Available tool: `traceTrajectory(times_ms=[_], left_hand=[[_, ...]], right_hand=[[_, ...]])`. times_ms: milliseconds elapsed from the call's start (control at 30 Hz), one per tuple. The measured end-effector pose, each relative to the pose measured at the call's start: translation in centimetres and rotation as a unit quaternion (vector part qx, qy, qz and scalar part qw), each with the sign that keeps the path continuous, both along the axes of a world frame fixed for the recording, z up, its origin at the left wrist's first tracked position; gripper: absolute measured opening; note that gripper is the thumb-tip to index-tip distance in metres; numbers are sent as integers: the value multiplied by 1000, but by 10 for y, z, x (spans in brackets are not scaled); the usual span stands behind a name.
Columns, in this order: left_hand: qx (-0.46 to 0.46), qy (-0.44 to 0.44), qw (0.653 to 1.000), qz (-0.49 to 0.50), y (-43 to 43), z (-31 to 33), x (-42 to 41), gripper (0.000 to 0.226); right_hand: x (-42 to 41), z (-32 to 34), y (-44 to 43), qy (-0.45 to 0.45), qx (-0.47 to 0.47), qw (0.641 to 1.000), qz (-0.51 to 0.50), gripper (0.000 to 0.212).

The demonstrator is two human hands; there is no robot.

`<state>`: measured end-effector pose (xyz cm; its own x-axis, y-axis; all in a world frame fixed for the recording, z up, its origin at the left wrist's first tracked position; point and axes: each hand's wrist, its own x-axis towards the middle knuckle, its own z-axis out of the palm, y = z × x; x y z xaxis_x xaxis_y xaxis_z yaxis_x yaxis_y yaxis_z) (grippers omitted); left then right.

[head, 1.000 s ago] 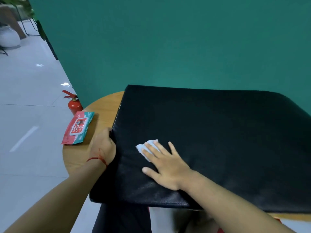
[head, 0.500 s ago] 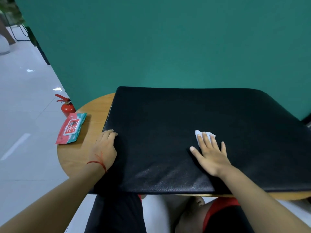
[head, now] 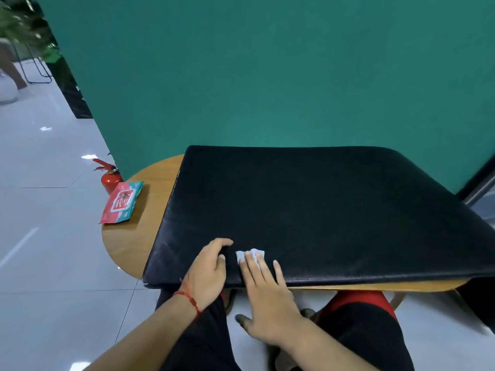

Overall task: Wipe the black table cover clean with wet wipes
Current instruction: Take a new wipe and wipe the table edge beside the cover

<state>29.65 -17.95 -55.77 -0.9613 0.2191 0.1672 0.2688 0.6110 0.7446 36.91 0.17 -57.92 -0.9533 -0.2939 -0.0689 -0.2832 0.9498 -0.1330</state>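
Teal wall behind a round wooden table point(head: 126, 245) draped with a black table cover point(head: 308, 210). Near its front edge, the right hand point(head: 265, 295) lies flat, fingers spread, pressing a white wet wipe point(head: 247, 254). Just left, the left hand point(head: 207, 271) rests open on the cover. A red wet-wipes pack point(head: 122, 203) sits far left.

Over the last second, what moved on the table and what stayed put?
The right hand swept the wet wipe right across the black cover, then back to the near edge beside the left hand, which shifted onto that edge. The wipes pack stayed put.
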Motion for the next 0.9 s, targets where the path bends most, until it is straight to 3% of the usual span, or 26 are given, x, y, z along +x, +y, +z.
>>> traceTrajectory(times_ms=[100,200,333,400,500,567,633,700,800,900], left_hand=[[48,-47,998,10,-4,7,27,47],[114,-79,990,35,-8,13,51,49],[186,-158,968,64,-6,20,75,45],[201,-173,962,62,-4,24,87,40],[176,-258,950,18,4,28,101,18],[197,-360,912,-3,13,41,115,29],[336,-451,827,-14,23,56,123,54],[478,-465,745,-28,29,76,128,66],[589,-454,668,3,21,107,120,78],[599,-465,650,56,5,126,108,83]], right_hand=[[5,-11,-6,57,32,998,-4,108],[2,-1,-5,111,6,993,28,85],[1,30,3,104,-31,994,-33,4],[6,49,9,15,-141,985,-94,19],[12,74,13,-39,-370,914,-160,29],[19,92,6,-34,-474,860,-186,34],[27,107,-6,-23,-542,815,-205,32],[37,119,-20,-15,-573,794,-201,27],[56,123,-41,21,-540,828,-149,32],[76,117,-60,77,-449,887,-79,39]])
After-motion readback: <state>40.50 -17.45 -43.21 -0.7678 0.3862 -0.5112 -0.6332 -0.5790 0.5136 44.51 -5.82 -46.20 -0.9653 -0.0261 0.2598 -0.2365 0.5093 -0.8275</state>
